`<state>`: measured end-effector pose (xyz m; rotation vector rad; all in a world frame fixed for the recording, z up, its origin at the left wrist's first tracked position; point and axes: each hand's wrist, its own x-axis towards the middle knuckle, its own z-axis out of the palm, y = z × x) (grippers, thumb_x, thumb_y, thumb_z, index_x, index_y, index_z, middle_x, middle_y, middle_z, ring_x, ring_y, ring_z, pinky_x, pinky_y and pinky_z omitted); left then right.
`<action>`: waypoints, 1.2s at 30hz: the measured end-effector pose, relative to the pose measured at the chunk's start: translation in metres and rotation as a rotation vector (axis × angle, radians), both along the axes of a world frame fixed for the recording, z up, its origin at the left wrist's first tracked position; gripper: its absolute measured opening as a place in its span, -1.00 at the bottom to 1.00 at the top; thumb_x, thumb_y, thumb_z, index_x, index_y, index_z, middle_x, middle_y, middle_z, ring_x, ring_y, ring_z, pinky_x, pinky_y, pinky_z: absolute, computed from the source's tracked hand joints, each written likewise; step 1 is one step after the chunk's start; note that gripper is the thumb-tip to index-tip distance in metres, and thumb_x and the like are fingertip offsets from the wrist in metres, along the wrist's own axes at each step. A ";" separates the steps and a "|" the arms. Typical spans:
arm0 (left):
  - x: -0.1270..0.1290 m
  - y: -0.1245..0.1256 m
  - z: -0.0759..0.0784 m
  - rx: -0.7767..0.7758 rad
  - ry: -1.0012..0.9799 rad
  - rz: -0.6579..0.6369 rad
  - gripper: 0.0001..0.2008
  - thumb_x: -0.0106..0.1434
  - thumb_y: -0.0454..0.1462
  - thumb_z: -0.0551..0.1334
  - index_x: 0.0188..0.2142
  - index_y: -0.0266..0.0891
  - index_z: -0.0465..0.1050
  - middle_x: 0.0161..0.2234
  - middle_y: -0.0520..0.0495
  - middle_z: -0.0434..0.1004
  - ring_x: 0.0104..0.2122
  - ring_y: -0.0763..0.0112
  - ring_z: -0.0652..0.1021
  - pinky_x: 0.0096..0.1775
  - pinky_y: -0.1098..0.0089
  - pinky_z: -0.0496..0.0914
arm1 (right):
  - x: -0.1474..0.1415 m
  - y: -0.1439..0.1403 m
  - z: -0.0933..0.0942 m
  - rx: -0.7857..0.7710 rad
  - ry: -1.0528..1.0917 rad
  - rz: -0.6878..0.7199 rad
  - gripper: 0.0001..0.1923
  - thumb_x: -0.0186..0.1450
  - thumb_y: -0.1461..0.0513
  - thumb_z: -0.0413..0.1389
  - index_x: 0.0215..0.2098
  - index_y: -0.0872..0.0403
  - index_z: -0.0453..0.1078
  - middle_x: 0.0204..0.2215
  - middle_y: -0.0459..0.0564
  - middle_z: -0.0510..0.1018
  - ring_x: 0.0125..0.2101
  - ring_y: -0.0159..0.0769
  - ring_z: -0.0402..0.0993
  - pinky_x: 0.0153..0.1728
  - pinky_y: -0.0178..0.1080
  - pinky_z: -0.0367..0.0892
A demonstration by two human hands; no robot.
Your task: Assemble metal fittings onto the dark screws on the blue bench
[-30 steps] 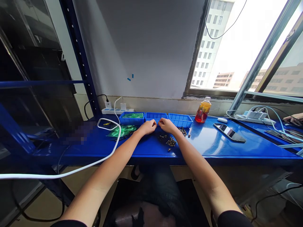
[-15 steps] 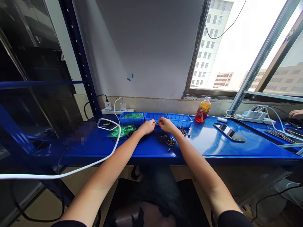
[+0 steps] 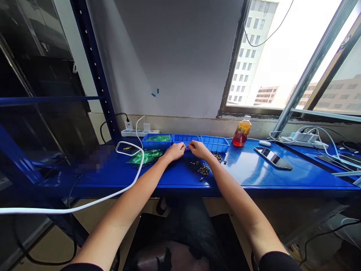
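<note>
My left hand and my right hand meet fingertip to fingertip in front of the middle blue bin. Both are closed in a pinch, and whatever lies between the fingers is too small to make out. Under and beside my right wrist lie small metal parts in loose piles, with more metal pieces just to its right. Left of my left hand are green plastic bags on the blue table.
A left bin holds green bags; a right bin stands beside the middle one. A bottle, a phone and a power strip are to the right. A white cable crosses the left side.
My hands stay almost in place, with only a slight shift of the fingers. Another person's hand at the far right edge has gone out of view.
</note>
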<state>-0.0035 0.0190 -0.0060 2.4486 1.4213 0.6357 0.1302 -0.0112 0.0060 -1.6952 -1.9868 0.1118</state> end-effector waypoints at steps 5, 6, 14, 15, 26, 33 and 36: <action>0.000 0.001 0.000 -0.005 0.005 -0.002 -0.75 0.28 -0.30 -0.05 -0.29 -0.22 0.40 -0.27 -0.09 0.55 -0.25 0.30 0.51 -0.27 0.42 0.32 | 0.000 0.000 -0.001 0.008 0.045 0.006 -0.83 0.24 0.28 -0.04 -0.44 0.12 0.35 -0.59 -0.12 0.40 -0.54 -0.42 0.25 -0.52 -0.38 0.03; 0.000 0.001 0.000 -0.002 0.008 -0.001 -0.74 0.28 -0.30 -0.05 -0.29 -0.22 0.40 -0.27 -0.10 0.55 -0.25 0.30 0.51 -0.28 0.41 0.32 | 0.000 0.000 -0.001 0.006 0.062 0.015 -0.86 0.23 0.29 -0.04 -0.41 0.11 0.35 -0.61 -0.14 0.38 -0.55 -0.42 0.24 -0.53 -0.38 0.03; -0.002 0.000 0.002 -0.009 0.000 -0.005 -0.72 0.28 -0.31 -0.07 -0.31 -0.22 0.42 -0.31 -0.09 0.55 -0.28 0.31 0.52 -0.27 0.42 0.33 | 0.002 0.002 -0.004 0.014 0.083 0.064 -0.82 0.15 0.40 -0.02 -0.30 0.09 0.33 -0.66 -0.21 0.32 -0.57 -0.42 0.24 -0.52 -0.39 0.06; -0.002 -0.001 0.003 -0.009 0.003 -0.002 -0.72 0.27 -0.31 -0.07 -0.31 -0.23 0.42 -0.32 -0.09 0.55 -0.28 0.31 0.52 -0.27 0.41 0.33 | 0.002 0.002 -0.004 0.007 0.075 0.062 -0.82 0.15 0.40 -0.02 -0.32 0.10 0.34 -0.66 -0.20 0.32 -0.57 -0.42 0.24 -0.53 -0.39 0.05; -0.003 0.005 0.001 0.018 0.003 0.014 -0.74 0.26 -0.31 -0.05 -0.30 -0.23 0.42 -0.29 -0.09 0.56 -0.27 0.30 0.52 -0.28 0.41 0.33 | -0.003 -0.003 -0.002 -0.004 0.025 0.051 -0.86 0.17 0.37 -0.01 -0.36 0.13 0.37 -0.62 -0.16 0.37 -0.56 -0.44 0.24 -0.53 -0.40 0.05; -0.004 0.008 0.000 0.047 -0.016 -0.010 -0.74 0.25 -0.31 -0.05 -0.32 -0.23 0.41 -0.32 -0.07 0.56 -0.30 0.33 0.51 -0.29 0.42 0.32 | -0.003 -0.001 0.000 0.008 0.031 0.053 -0.86 0.17 0.37 -0.02 -0.38 0.13 0.37 -0.61 -0.15 0.39 -0.56 -0.44 0.25 -0.53 -0.40 0.05; -0.003 0.008 -0.001 0.027 -0.031 -0.043 -0.74 0.25 -0.31 -0.05 -0.34 -0.23 0.41 -0.39 -0.03 0.55 -0.35 0.35 0.51 -0.31 0.44 0.31 | -0.002 -0.001 0.001 -0.003 0.040 0.049 -0.86 0.16 0.36 -0.02 -0.38 0.13 0.37 -0.58 -0.13 0.42 -0.55 -0.43 0.26 -0.54 -0.40 0.05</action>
